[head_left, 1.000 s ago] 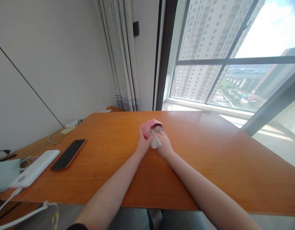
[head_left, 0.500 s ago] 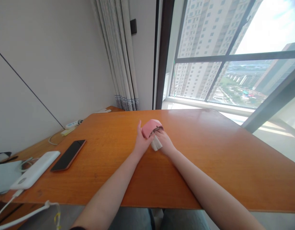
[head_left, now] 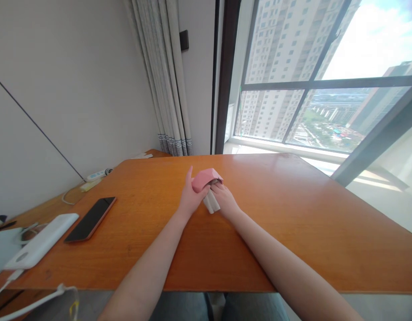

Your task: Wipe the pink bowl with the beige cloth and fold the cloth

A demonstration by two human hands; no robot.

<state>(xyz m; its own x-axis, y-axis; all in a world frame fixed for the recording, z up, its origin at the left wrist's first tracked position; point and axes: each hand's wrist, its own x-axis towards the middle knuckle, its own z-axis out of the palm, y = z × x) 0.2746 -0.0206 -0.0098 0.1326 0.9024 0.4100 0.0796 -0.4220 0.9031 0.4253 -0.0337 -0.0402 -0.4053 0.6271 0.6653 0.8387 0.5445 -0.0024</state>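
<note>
A small pink packet (head_left: 205,177) with a dark slit on its near side is held above the middle of the table. My left hand (head_left: 190,197) grips its left side, with the thumb along the near edge and one finger pointing up. From the slit hangs a folded white piece that looks like tissue (head_left: 211,202). My right hand (head_left: 226,200) is at the slit, its fingertips partly hidden inside and closed against the white tissue.
The wooden table (head_left: 276,232) stretches in front of me. On its left lie a black-screened phone (head_left: 91,219), a white power bank (head_left: 42,240) with a cable, and a power strip (head_left: 97,174). A curtain (head_left: 169,89) and a large window stand behind.
The whole view has shifted slightly, so hands and packet appear a little further left. The packet has tipped slightly, and the hands keep nearly the same hold.
</note>
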